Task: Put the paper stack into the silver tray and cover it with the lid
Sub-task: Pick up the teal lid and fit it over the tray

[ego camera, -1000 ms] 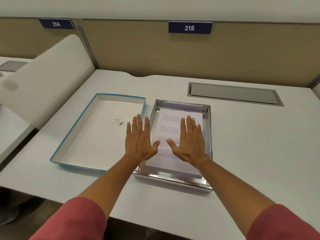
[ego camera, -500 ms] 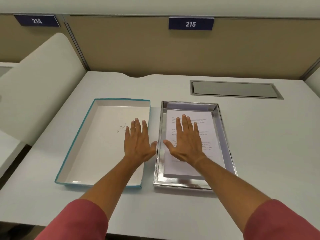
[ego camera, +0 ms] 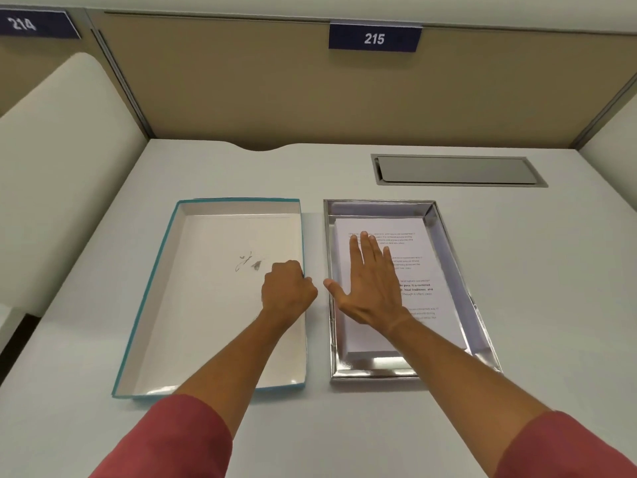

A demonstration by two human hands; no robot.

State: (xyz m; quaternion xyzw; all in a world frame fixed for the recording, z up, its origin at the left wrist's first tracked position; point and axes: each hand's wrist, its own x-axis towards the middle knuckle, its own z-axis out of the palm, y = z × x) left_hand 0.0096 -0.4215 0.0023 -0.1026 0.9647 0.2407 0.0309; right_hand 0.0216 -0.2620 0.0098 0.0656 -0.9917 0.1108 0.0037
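The silver tray (ego camera: 451,257) lies on the white desk, right of centre, with the printed paper stack (ego camera: 413,250) lying flat inside it. My right hand (ego camera: 370,281) rests flat on the stack, fingers spread. Left of the tray lies the lid (ego camera: 213,288), a shallow teal-edged box lid turned open side up, white inside with a small grey smudge. My left hand (ego camera: 287,291) is curled over the lid's right wall, fingers inside and thumb outside, gripping that edge.
A grey metal cable hatch (ego camera: 458,170) is set into the desk behind the tray. A tan partition with number plates 214 and 215 stands at the back. A white rounded divider panel (ego camera: 58,174) rises at the left.
My left hand has gone from flat and open over the lid to curled around the lid's right wall. My right hand stays flat on the paper. The view has shifted slightly.
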